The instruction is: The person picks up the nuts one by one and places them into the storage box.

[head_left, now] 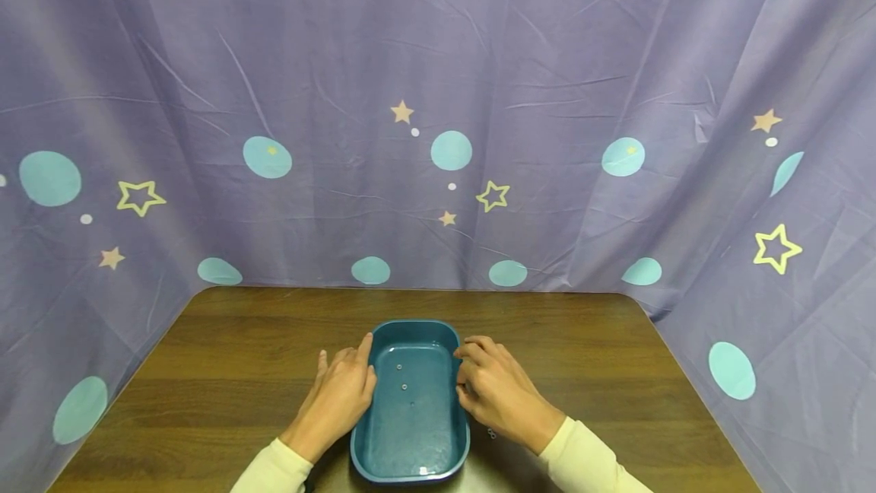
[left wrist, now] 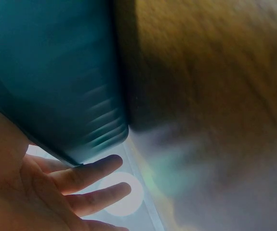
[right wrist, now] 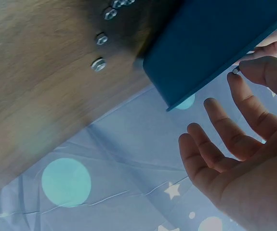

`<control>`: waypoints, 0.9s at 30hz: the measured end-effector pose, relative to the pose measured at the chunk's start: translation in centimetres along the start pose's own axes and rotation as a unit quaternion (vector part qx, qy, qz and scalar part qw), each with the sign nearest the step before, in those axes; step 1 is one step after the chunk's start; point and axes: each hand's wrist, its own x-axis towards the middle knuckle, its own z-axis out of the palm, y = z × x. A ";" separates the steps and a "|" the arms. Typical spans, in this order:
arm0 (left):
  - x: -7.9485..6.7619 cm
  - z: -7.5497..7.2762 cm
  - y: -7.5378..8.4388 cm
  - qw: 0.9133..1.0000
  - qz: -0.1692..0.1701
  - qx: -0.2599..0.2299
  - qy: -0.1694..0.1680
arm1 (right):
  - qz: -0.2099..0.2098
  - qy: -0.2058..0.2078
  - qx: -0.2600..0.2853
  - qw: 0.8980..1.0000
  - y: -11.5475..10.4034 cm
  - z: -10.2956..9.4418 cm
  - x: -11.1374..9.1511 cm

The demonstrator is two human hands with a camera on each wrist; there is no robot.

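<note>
A deep blue-green rectangular tray (head_left: pixel 411 447) stands on the table. Two small metal nuts (head_left: pixel 404 386) lie on its floor, with a fainter speck near them. My left hand (head_left: pixel 338 390) rests against the tray's left rim; in the left wrist view its fingers (left wrist: pixel 87 175) are straight and spread, and the thumb is hidden. At the right rim, my right hand (head_left: pixel 503 386) pinches a hex nut (right wrist: pixel 236 70) between thumb and index fingertip, while the other fingers stay loosely bent. Several more nuts (right wrist: pixel 98 64) lie on the table beside the tray's right side.
The brown wooden table (head_left: pixel 582 356) reaches back to a purple curtain (head_left: pixel 356 211) printed with stars and dots, which also hangs along both sides. In the head view, the nuts on the table are partly hidden beside the right wrist.
</note>
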 end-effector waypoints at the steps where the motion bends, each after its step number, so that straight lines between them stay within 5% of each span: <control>1: 0.0 0.0 0.0 1.000 0.001 0.000 0.000 | -0.002 -0.001 -0.001 1.000 -0.1 0.1 0.2; 27: -0.1 0.0 0.0 1.000 -0.002 0.000 -0.001 | -0.036 -0.056 -0.049 0.997 -1.1 3.0 3.6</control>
